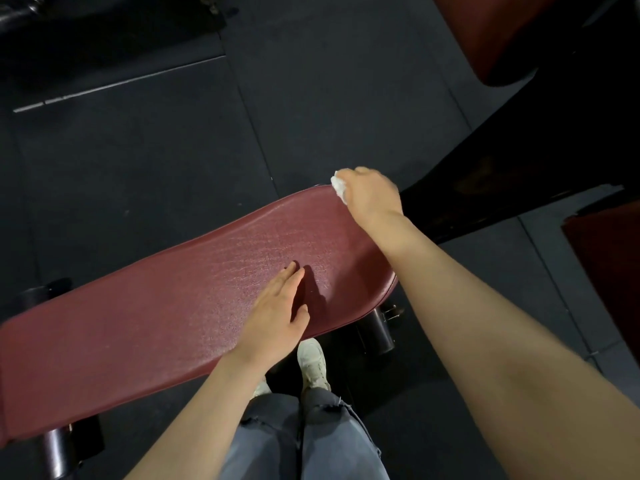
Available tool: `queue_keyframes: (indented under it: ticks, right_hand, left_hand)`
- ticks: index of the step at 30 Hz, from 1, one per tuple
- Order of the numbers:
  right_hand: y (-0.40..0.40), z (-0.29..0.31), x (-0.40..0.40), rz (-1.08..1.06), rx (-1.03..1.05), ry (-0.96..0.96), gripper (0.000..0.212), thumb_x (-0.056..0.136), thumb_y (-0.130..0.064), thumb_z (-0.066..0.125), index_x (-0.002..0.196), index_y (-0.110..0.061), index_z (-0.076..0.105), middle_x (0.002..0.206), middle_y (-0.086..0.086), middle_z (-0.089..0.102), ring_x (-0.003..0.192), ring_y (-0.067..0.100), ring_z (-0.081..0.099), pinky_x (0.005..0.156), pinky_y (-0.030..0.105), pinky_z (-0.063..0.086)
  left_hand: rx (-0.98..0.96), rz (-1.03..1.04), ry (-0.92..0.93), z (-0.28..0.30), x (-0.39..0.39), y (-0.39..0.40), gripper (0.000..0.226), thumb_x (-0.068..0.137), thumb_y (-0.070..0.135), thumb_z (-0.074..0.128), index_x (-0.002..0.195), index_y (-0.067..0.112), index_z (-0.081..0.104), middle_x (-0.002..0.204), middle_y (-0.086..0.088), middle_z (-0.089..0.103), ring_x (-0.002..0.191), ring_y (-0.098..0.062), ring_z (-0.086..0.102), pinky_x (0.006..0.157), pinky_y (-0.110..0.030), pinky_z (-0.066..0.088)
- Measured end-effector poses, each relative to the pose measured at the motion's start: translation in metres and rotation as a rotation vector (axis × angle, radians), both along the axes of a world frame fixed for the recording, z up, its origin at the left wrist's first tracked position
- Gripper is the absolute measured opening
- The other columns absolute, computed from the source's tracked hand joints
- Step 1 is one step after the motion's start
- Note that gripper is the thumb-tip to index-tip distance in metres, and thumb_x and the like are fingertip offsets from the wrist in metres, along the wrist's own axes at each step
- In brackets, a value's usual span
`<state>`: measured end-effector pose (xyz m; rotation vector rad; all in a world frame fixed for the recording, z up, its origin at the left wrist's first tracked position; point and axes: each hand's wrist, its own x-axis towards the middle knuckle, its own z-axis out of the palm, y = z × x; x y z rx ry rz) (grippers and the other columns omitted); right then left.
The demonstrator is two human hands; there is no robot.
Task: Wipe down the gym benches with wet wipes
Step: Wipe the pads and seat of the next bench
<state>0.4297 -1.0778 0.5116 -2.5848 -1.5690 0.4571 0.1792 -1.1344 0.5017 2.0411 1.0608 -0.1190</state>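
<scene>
A dark red padded gym bench (156,323) runs from the lower left up to the middle right. At its far right corner my right hand (372,194) holds a crumpled white wet wipe (338,187) against the pad's edge; only part of the wipe shows past the fingers. My left hand (277,313) rests flat on the pad near its front edge, fingers straight and together, holding nothing.
Black bench legs (375,330) (57,448) stand under both ends. Other red pads sit at the top right (491,32) and the right edge (609,258), with a black frame (485,188) between them. Dark rubber floor (156,150) lies beyond the bench. My white shoe (311,365) is beneath the front edge.
</scene>
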Motion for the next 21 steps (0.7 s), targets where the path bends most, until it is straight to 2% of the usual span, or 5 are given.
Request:
queue_keyframes:
  ticks: [4,9,13,16,21]
  right_hand:
    - [-0.019,-0.002,0.003,-0.036,-0.032,-0.076,0.015,0.091,-0.013,0.048,0.095,-0.019,0.062,0.078,0.004,0.047,0.08,0.033,0.061,0.06,0.031,0.034]
    - [-0.067,0.007,-0.006,-0.14,-0.115,-0.052,0.016,0.095,-0.01,0.039,0.107,-0.013,0.05,0.077,0.008,0.058,0.07,0.029,0.053,0.061,0.033,0.037]
    - [-0.108,0.018,-0.017,-0.195,-0.268,-0.09,0.031,0.097,-0.003,0.035,0.125,-0.002,0.048,0.098,0.015,0.069,0.09,0.032,0.067,0.064,0.033,0.043]
    - [-0.135,0.026,-0.031,-0.104,-0.342,-0.167,0.042,0.095,0.004,0.039,0.138,0.005,0.039,0.1,0.014,0.07,0.088,0.027,0.069,0.065,0.03,0.047]
    - [-0.146,0.04,-0.044,-0.169,-0.432,-0.083,0.029,0.092,0.007,0.04,0.116,0.0,0.055,0.096,0.012,0.069,0.085,0.024,0.067,0.062,0.027,0.046]
  left_hand:
    - [-0.002,-0.006,0.022,-0.003,-0.009,-0.002,0.065,0.1,0.025,0.051,0.156,0.027,0.019,0.164,0.011,0.01,0.151,-0.006,0.005,0.124,-0.031,0.009]
    - [-0.022,-0.016,0.062,0.003,-0.012,-0.006,0.065,0.1,0.027,0.05,0.157,0.027,0.017,0.164,0.011,0.009,0.151,-0.007,0.004,0.124,-0.033,0.01]
    - [-0.01,-0.014,0.065,0.015,-0.01,-0.008,0.066,0.1,0.027,0.05,0.157,0.025,0.018,0.165,0.009,0.01,0.151,-0.009,0.005,0.123,-0.03,0.008]
    - [0.016,-0.018,0.066,0.021,-0.01,-0.007,0.064,0.1,0.028,0.049,0.157,0.024,0.019,0.165,0.008,0.009,0.151,-0.009,0.004,0.122,-0.028,0.009]
    - [0.033,0.012,0.053,0.025,-0.011,-0.009,0.063,0.101,0.027,0.048,0.157,0.021,0.021,0.165,0.006,0.009,0.152,-0.01,0.005,0.123,-0.03,0.01]
